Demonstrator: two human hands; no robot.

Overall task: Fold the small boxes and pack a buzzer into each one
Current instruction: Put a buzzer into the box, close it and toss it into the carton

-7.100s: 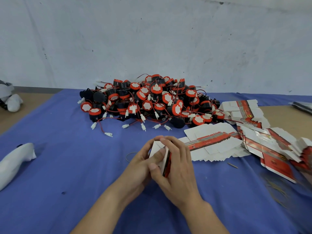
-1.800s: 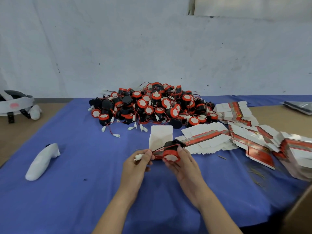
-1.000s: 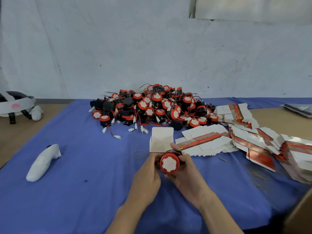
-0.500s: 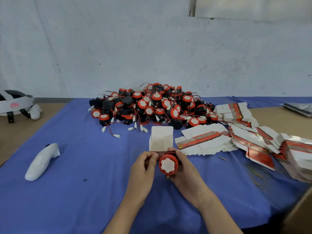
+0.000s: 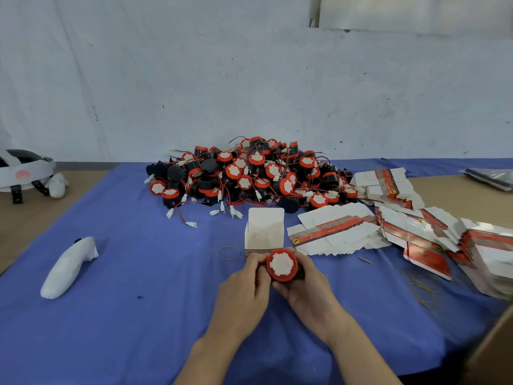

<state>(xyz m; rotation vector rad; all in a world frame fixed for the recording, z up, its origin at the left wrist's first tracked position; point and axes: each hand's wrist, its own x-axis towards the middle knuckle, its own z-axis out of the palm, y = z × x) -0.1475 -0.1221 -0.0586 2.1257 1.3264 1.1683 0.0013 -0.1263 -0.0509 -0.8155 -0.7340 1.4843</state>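
At the desk (image 5: 138, 343) rear, a buzzer pile (image 5: 249, 173) is stacked, flat boxes (image 5: 333, 232) beside it. An open box (image 5: 265, 229) is stood upright. Just before it, one buzzer (image 5: 281, 264) is clasped by the left grip (image 5: 241, 290) and right grip (image 5: 311, 293), fingers curled round it.

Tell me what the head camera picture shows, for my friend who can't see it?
The left hand and right hand hold a red buzzer in front of an open white box on a blue cloth. Behind it lies a big pile of buzzers, with flat unfolded boxes to the right.
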